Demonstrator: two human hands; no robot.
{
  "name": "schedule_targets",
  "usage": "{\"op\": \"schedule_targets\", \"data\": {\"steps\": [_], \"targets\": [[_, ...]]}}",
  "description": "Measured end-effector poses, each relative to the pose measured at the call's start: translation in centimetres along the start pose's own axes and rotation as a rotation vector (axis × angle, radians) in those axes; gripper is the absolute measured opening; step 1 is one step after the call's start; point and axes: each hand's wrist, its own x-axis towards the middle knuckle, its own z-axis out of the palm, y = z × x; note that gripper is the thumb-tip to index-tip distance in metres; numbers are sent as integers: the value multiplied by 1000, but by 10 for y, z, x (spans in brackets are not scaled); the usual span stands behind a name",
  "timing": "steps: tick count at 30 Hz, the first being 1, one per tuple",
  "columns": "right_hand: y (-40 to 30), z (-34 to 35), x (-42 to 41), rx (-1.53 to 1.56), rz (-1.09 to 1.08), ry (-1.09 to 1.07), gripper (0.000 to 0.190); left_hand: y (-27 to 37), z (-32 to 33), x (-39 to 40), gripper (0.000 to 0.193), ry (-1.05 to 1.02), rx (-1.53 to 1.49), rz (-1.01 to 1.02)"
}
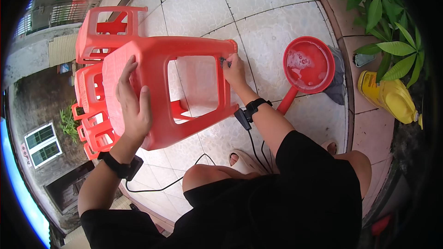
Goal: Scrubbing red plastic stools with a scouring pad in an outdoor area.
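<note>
A red plastic stool [155,52] stands before me on the tiled floor, with open windows in its side panels. My left hand [133,105] rests on the edge of its seat, fingers spread and thumb apart, gripping nothing. Down near the foot end of a leg, my right hand [235,71] pinches a dark metal scouring pad [225,63] against the lower part of the stool. Right of that hand, a red long-handled plastic dipper [309,65] holds sudsy water. Each wrist wears a black strap with a small device and a cable.
More red plastic stools [93,90] stand beyond the seat at left. A grey cloth [335,76] lies beside the dipper. On the tiled ledge at right are a yellow jug [389,95] and leafy plants [398,41]. Black cables [155,190] run near my sandalled feet.
</note>
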Motion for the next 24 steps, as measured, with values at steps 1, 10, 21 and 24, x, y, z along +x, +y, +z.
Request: {"op": "schedule_targets", "data": {"steps": [1, 10, 21, 24], "targets": [[-1, -3, -11, 3, 0, 3, 19, -1, 1, -1, 55, -1, 3, 4], [-16, -6, -57, 39, -10, 106, 27, -3, 1, -1, 54, -10, -65, -2], [-3, 2, -38, 17, 65, 46, 24, 1, -1, 0, 53, -53, -37, -17], [-7, 0, -30, 97, 102, 2, 23, 2, -1, -1, 51, -62, -37, -3]]}}
